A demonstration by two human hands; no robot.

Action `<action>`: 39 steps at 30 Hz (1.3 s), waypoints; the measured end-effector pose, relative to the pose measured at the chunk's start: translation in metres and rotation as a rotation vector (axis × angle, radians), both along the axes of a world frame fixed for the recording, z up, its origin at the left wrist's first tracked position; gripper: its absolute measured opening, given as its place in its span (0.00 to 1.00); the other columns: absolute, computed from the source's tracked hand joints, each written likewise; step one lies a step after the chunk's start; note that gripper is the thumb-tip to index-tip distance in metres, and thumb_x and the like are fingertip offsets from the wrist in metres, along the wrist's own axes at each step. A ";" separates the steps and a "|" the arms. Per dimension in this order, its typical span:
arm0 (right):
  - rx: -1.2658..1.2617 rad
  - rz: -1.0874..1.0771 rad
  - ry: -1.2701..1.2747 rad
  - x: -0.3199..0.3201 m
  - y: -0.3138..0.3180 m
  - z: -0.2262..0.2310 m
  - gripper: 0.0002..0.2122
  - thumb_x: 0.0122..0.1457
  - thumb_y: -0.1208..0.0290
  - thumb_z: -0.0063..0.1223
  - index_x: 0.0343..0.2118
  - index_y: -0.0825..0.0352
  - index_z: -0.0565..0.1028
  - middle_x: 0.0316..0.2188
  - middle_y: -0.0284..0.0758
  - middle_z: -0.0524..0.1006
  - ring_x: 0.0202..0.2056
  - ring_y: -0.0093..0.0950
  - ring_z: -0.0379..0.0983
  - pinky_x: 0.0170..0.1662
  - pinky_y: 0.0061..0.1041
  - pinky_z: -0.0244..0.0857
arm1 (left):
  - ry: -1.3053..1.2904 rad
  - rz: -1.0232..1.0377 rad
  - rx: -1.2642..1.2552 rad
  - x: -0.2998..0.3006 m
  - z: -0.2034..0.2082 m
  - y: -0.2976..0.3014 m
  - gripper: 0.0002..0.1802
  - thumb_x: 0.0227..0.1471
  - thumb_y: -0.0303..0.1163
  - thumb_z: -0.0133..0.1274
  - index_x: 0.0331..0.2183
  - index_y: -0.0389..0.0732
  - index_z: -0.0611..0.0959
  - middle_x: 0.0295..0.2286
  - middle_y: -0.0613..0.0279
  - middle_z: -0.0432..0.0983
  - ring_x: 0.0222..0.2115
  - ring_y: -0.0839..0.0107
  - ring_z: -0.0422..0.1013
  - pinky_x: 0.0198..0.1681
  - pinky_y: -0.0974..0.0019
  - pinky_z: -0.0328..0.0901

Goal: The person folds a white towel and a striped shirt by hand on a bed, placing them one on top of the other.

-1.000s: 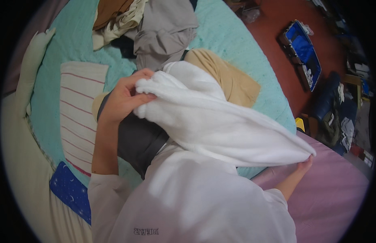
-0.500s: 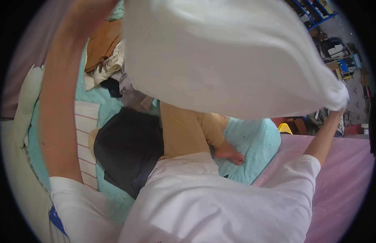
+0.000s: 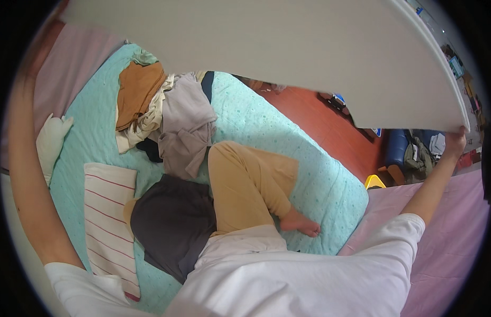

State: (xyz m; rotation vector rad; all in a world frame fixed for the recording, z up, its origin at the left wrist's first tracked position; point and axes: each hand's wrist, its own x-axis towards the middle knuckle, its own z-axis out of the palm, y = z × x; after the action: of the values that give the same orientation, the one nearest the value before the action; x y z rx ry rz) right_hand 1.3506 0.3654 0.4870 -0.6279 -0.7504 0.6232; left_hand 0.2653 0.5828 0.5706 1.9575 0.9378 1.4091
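A large white cloth (image 3: pixel 288 47) is stretched out wide in the air in front of me, its lower edge slanting down to the right. My right hand (image 3: pixel 455 141) is closed on its lower right corner. At the upper left, my left hand (image 3: pixel 54 22) is raised at the cloth's other end; it is blurred and partly cut off by the dark rim, but the cloth hangs taut from it. Below, a dark grey garment (image 3: pixel 174 216) lies over my bent left leg. A folded white cloth with red stripes (image 3: pixel 109 222) lies beside it.
I sit on a bed with a turquoise sheet (image 3: pixel 266 119). Ahead are a brown folded garment (image 3: pixel 140 95) and a crumpled grey garment (image 3: pixel 187 113). A pale stuffed cushion (image 3: pixel 52 140) is at left, pink fabric (image 3: pixel 441 227) at right. Beyond lie red floor (image 3: pixel 303 113) and a blue seat (image 3: pixel 397 148).
The white cloth has gone from billowing to spread nearly flat and has risen. My left hand has moved out to the left. More of the bed, garments and floor now shows.
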 end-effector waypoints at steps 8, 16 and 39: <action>-0.273 -0.297 0.096 -0.087 0.063 -0.034 0.16 0.64 0.67 0.47 0.52 0.68 0.69 0.52 0.36 0.73 0.54 0.34 0.67 0.60 0.38 0.55 | 0.674 0.168 -0.239 0.018 -0.031 0.026 0.25 0.56 0.39 0.50 0.54 0.43 0.71 0.47 0.64 0.71 0.52 0.75 0.62 0.59 0.62 0.54; -0.293 -0.354 0.126 -0.073 0.088 -0.050 0.14 0.65 0.66 0.45 0.51 0.66 0.71 0.49 0.34 0.75 0.51 0.33 0.70 0.56 0.36 0.62 | 0.469 0.178 -0.206 0.059 -0.060 0.074 0.19 0.55 0.32 0.48 0.50 0.43 0.74 0.44 0.68 0.71 0.47 0.76 0.65 0.54 0.66 0.58; -0.527 0.042 0.236 -0.183 -0.363 -0.389 0.13 0.63 0.71 0.46 0.50 0.64 0.72 0.50 0.37 0.73 0.53 0.32 0.67 0.60 0.36 0.59 | 0.614 0.019 -0.416 0.071 -0.377 -0.319 0.16 0.30 0.12 0.45 0.28 0.36 0.74 0.32 0.51 0.66 0.38 0.50 0.65 0.47 0.52 0.63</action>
State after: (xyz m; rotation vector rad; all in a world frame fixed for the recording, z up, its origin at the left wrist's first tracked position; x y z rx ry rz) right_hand 1.1679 0.0024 0.0978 -1.0012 -0.3751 0.9279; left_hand 0.3362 0.2640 0.1938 2.0685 1.3858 0.5369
